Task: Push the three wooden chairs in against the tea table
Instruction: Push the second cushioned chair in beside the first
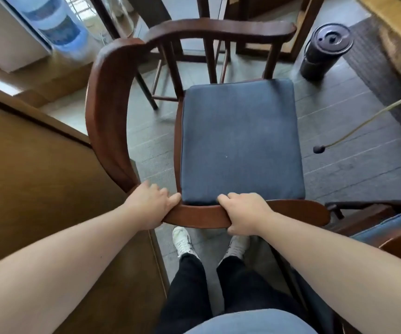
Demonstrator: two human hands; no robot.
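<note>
A dark wooden chair (107,112) with a curved rail and a blue seat cushion (240,141) stands right in front of me. My left hand (151,206) and my right hand (245,213) both grip the near arm of its rail, about a hand's width apart. A second wooden chair (397,230) with a blue cushion shows partly at the lower right. A thick wooden table edge (392,22), likely the tea table, runs along the upper right. No third chair can be made out for sure.
A wooden cabinet top (37,184) fills the left side, close to the chair's rail. A black cylindrical canister (324,51) stands on the grey floor beyond the seat. A thin hose (373,116) ends near the cushion's right. A water bottle (54,22) sits far left.
</note>
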